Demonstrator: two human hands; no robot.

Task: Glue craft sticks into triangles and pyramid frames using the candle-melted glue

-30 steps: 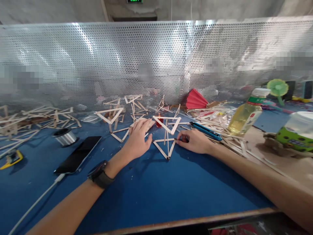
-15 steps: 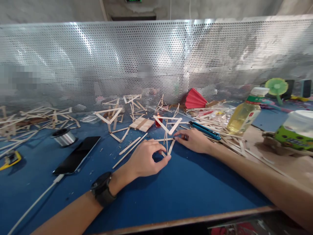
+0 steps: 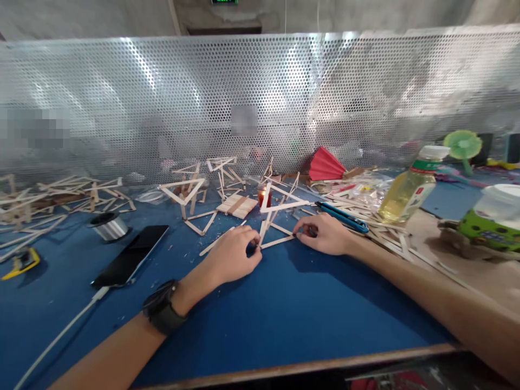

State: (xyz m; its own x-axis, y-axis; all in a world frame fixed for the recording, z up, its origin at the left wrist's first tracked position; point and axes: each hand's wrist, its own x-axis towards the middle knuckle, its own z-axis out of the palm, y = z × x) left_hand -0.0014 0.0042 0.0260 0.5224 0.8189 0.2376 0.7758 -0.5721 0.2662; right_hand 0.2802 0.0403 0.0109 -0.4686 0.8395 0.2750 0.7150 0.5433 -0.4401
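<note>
A small frame of wooden craft sticks [image 3: 286,206] stands on the blue table between my hands, with one triangle on top and another at the base. My left hand [image 3: 233,254] pinches the base's near left corner between thumb and fingers; the fingertips partly hide that corner. At the base's right corner, my right hand [image 3: 324,234] has its thumb and index finger closed on the stick end. Behind the frame stands a red candle [image 3: 265,198] with a glow at its top. A similar stick frame [image 3: 183,194] is to the left, near a stack of craft sticks [image 3: 236,206].
A phone [image 3: 130,255] on a white cable and a wire spool [image 3: 108,226] lie to the left. At right are a blue utility knife [image 3: 342,216], loose sticks [image 3: 390,235], a tilted bottle [image 3: 410,189] and a green tub [image 3: 493,219]. A perforated metal panel [image 3: 170,108] closes the back.
The stick frame has turned, so its top triangle's near corner now points left. My left hand has shifted left and slightly up with the base corner; my right hand has curled in on the right corner.
</note>
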